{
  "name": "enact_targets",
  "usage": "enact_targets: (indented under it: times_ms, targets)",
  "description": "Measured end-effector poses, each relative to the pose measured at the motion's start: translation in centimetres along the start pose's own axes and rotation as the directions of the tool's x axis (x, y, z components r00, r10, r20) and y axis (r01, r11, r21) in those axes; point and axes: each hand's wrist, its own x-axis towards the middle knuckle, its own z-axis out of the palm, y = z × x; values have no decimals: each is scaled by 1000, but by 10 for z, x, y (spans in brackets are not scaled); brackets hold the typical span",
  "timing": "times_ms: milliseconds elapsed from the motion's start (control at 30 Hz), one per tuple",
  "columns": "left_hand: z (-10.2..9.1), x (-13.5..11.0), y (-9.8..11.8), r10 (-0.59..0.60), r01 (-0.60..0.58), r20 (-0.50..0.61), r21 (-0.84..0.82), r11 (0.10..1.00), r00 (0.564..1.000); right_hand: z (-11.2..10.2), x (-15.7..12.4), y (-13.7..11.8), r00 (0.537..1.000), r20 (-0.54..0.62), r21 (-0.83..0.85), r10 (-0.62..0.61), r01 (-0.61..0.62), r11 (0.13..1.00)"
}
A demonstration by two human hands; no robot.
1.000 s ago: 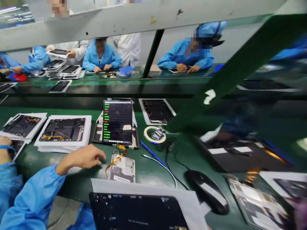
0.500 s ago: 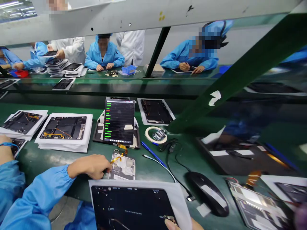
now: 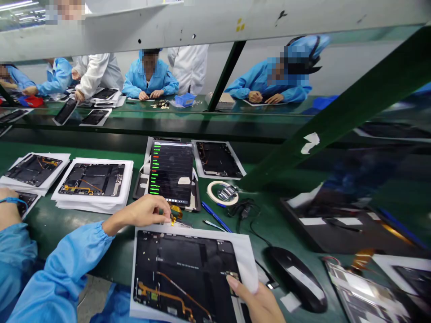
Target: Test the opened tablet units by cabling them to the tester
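Hands [image 3: 141, 211] [image 3: 255, 305] at tablet housing [image 3: 182, 273], bin [image 3: 185, 99] beyond

We have a green workbench [image 3: 50, 235] under us, with two open tablet housings on white sheets [image 3: 91, 179] to the left and another [image 3: 217, 159] further off. Ahead stands a tablet showing green and red bars [image 3: 171, 172]. To its right lie a roll of masking tape [image 3: 211, 192], a blue pen [image 3: 215, 216] and a black computer mouse [image 3: 296, 278]. Across the far bench, co-workers in blue smocks [image 3: 150, 74] sit beside a blue plastic bin [image 3: 185, 99].
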Motion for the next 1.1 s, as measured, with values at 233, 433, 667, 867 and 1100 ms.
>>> enact_targets:
  times_ms: [233, 433, 667, 867, 1100]
  targets:
    - [27, 3, -11, -259, 276, 107, -522, 807, 960, 5, 14, -11, 990, 23, 88, 138, -139, 986]
    - [26, -8, -22, -249, 380, 322, -453, 807, 913, -8, 4, -10, 979, -65, -457, -191, 141, 878]
    - [18, -12, -11, -419, 485, 395, -80, 871, 817, 23, -3, -46, 742, 209, -699, -637, 568, 434]
    - [25, -11, -6, -464, 468, 390, 89, 879, 796, 89, 32, -82, 695, 597, -460, -401, 706, 538]
    - [31, -12, -15, -451, 471, 387, 49, 881, 804, 100, 40, -74, 711, 606, -459, -355, 678, 575]
